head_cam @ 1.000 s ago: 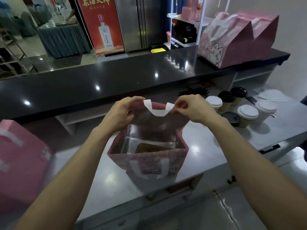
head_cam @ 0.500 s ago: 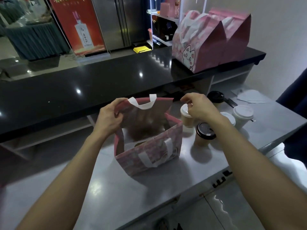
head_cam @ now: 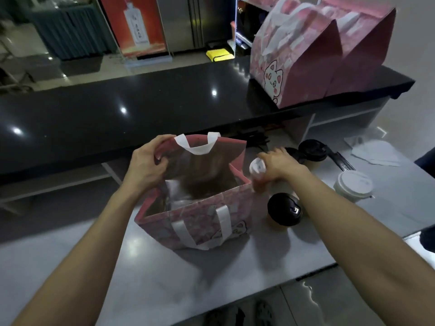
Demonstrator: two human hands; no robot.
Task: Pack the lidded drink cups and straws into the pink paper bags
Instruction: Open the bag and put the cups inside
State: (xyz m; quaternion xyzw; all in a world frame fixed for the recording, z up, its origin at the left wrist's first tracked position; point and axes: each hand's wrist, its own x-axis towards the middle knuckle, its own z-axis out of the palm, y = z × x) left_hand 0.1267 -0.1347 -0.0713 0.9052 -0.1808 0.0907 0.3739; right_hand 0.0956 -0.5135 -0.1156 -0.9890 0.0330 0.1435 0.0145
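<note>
- Now the right hand (head_cam: pixel 276 167) holds the white-lidded cup (head_cam: pixel 257 167) in curled fingers, upright, just beside the open pink bag (head_cam: pixel 200 220).
- Left hand (head_cam: pixel 147 164), fingers pinching the bag's far rim.

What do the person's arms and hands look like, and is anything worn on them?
Both forearms are bare as far as the picture shows, with no sleeves. The left hand and right hand wear no gloves; no watch, ring or bracelet is visible.

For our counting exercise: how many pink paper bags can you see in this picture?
3. The open bag stands on the grey counter. The cat-faced bag and the bag beside it stand closed on the black counter, upper right. None seems hidden.
</note>
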